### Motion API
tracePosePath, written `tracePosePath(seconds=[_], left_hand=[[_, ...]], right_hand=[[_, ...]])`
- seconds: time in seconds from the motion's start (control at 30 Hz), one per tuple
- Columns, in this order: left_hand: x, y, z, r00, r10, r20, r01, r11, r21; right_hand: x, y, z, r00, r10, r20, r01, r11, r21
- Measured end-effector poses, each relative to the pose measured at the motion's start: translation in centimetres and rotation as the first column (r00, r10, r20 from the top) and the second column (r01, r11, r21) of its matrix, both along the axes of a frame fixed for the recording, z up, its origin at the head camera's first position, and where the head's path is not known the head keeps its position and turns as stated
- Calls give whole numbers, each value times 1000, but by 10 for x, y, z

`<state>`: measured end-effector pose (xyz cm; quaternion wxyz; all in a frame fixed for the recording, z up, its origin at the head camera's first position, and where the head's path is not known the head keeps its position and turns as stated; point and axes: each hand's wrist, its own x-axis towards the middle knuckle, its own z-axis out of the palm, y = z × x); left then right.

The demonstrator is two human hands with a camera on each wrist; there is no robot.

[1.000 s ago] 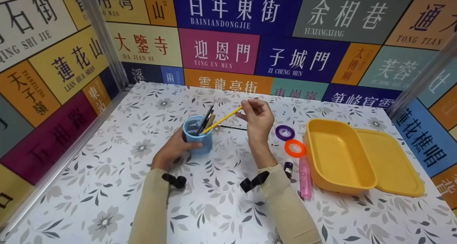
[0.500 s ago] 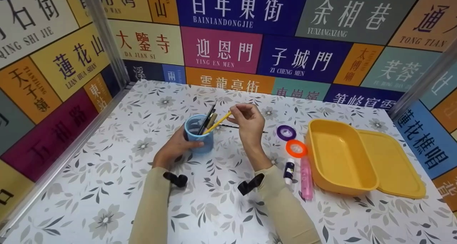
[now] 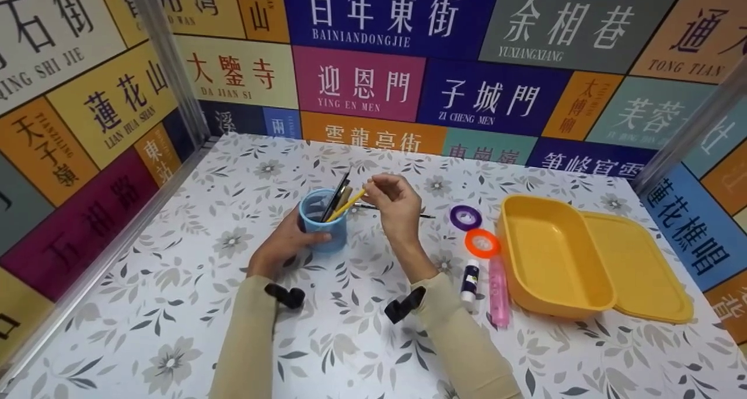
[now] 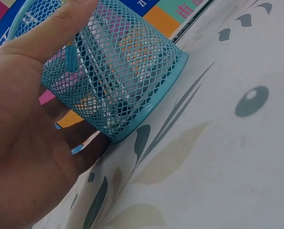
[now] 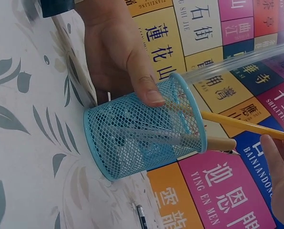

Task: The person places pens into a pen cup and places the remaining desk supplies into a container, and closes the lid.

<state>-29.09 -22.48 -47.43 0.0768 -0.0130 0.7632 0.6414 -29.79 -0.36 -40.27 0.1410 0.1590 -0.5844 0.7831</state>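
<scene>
My left hand [image 3: 283, 241] grips a light blue mesh pen cup [image 3: 330, 238], thumb across its near side in the head view. The cup stands upright on the floral tabletop; its mesh fills the upper part of the left wrist view. My right hand [image 3: 400, 212] pinches the upper end of a yellow pencil [image 5: 247, 125] between thumb and fingers. The pencil slants, its lower part inside the cup and its top leaning right over the rim. Beside it in the cup stand a dark pen [image 3: 335, 198] and a tan-ended stick [image 5: 223, 143].
Behind my right hand a thin dark pen [image 3: 428, 216] lies on the table. To the right are purple [image 3: 453, 218] and orange [image 3: 468, 245] tape rolls, a glue stick [image 3: 470, 282], a pink tube [image 3: 499, 297], a yellow box [image 3: 548, 307] and its lid [image 3: 653, 265].
My right hand has moved left and down toward the cup, and the pencil has sunk deeper into it. The left hand and cup stay in place.
</scene>
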Motion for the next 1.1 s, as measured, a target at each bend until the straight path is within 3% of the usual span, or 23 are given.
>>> tracePosePath(seconds=[0.3,0.57,0.87,1.1], left_hand=[[-2,0,0,1000,-12,-15,11,1000,-13],[-2,-1,0,994,-51,-101,52,999,7],[0,-3,0,1000,-20,-16,21,1000,16],[0,-4,1,1000,-30,-11,30,999,24]], right_hand=[[-4,-1,-7,998,-8,60,5,999,48],[-5,-2,-14,994,49,98,-55,996,66],[-9,10,-9,993,16,119,-24,997,67],[-17,29,0,983,-8,183,1,999,43]])
